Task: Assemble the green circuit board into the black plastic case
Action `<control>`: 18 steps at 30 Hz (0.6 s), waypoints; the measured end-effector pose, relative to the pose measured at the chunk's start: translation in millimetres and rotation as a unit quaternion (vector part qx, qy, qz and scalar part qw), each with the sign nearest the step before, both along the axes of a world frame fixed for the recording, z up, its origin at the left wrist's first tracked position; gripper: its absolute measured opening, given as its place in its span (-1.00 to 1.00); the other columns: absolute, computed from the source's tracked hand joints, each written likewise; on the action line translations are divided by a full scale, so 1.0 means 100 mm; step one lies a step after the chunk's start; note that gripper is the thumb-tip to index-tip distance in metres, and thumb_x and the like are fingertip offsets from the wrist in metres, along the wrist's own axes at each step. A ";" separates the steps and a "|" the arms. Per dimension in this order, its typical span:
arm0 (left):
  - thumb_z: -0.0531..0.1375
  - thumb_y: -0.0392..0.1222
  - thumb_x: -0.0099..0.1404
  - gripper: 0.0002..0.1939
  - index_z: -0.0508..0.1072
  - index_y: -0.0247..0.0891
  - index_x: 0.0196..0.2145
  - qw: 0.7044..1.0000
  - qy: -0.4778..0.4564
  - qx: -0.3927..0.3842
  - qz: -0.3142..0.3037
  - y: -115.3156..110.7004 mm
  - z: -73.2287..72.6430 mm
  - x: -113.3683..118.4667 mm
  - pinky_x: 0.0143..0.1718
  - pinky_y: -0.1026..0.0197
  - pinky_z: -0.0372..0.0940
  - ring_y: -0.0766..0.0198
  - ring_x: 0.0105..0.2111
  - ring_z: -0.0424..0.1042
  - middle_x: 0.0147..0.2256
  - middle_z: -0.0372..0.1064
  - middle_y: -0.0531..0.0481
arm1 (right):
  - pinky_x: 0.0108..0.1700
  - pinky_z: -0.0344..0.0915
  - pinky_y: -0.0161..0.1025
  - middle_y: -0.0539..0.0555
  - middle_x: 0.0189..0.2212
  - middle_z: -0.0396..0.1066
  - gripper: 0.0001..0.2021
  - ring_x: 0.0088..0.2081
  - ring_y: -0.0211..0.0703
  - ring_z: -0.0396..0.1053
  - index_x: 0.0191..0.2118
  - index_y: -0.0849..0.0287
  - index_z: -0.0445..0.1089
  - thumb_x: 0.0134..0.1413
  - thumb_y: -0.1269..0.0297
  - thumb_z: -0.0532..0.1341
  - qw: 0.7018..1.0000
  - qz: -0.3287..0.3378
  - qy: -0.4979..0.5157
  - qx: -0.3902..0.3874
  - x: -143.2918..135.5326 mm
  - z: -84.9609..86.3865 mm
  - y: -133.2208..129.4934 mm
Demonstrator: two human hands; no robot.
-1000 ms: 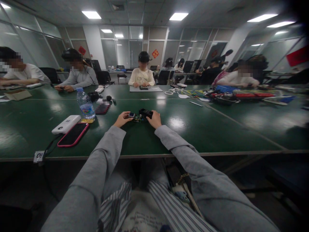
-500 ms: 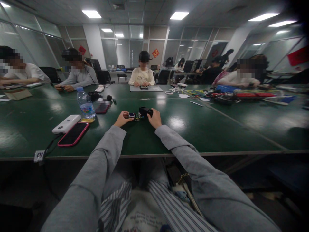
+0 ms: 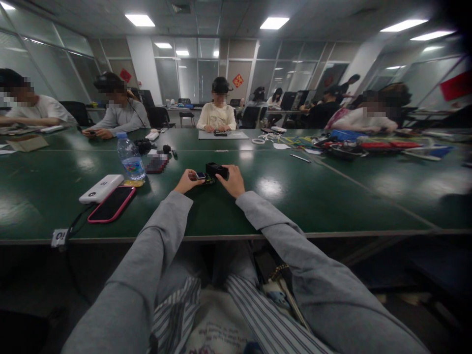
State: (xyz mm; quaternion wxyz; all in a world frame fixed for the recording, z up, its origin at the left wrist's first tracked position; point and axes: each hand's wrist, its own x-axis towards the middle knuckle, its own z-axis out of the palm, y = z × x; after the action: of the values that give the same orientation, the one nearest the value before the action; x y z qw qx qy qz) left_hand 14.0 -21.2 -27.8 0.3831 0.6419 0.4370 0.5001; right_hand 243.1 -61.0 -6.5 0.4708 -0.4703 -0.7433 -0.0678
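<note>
My left hand [image 3: 187, 181] is closed on the left end of a small circuit board [image 3: 209, 181] that carries a little screen [image 3: 201, 175] with a pale frame. In my right hand [image 3: 233, 181] is a black, open-topped case [image 3: 217, 170], gripped at its right end between thumb and fingers. The case sits over the right part of the board and hides some of it. Whether case and board touch, I cannot tell. Both hands are close together, low over the green table [image 3: 221, 211].
To the left lie a white power bank [image 3: 102, 189], a phone with a pink edge [image 3: 112, 204] and an upright water bottle [image 3: 131, 157]. A pen [image 3: 300, 158] lies right of my hands, with a pile of cables and tools [image 3: 350, 145] beyond. Across the table sits a person [image 3: 217, 115].
My right hand has moved left with the black case, which now covers more of the circuit board. The left hand and the screen have stayed in place.
</note>
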 end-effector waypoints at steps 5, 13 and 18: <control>0.45 -0.11 -0.19 -0.38 0.20 -0.26 -0.25 1.000 -0.003 -0.003 -0.004 -0.01 0.02 0.00 -0.13 0.00 0.29 0.23 -0.29 0.40 -0.29 0.34 -0.05 | -0.03 0.25 -0.07 0.17 -0.16 0.31 -0.55 -0.09 0.02 0.25 -0.09 0.19 0.25 0.05 -0.07 0.21 0.999 0.004 -0.011 -0.030 0.00 -0.02 0.00; 0.45 -0.13 -0.18 -0.36 0.21 -0.28 -0.21 1.000 -0.010 -0.007 -0.014 0.01 -0.01 -0.01 -0.08 -0.05 0.29 0.18 -0.22 0.42 -0.22 0.36 -0.11 | -0.10 0.23 -0.15 0.12 -0.23 0.31 -0.62 -0.17 -0.07 0.26 -0.15 0.15 0.25 0.23 -0.08 -0.02 0.998 0.019 -0.007 -0.056 0.00 -0.02 0.01; 0.44 -0.13 -0.16 -0.32 0.23 -0.30 -0.12 1.000 -0.009 -0.009 -0.027 0.04 -0.04 -0.02 -0.07 -0.06 0.29 0.19 -0.20 0.41 -0.16 0.35 -0.17 | -0.09 0.22 -0.17 0.11 -0.25 0.31 -0.61 -0.18 -0.10 0.24 -0.18 0.15 0.26 0.27 -0.07 -0.08 0.999 0.015 0.005 -0.039 0.01 -0.02 0.03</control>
State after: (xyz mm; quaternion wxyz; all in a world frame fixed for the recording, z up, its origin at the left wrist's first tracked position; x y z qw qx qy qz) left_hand 11.9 -17.0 -31.6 0.4068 0.6453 0.4204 0.4913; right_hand 244.3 -58.5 -8.1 0.4564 -0.4779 -0.7500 -0.0294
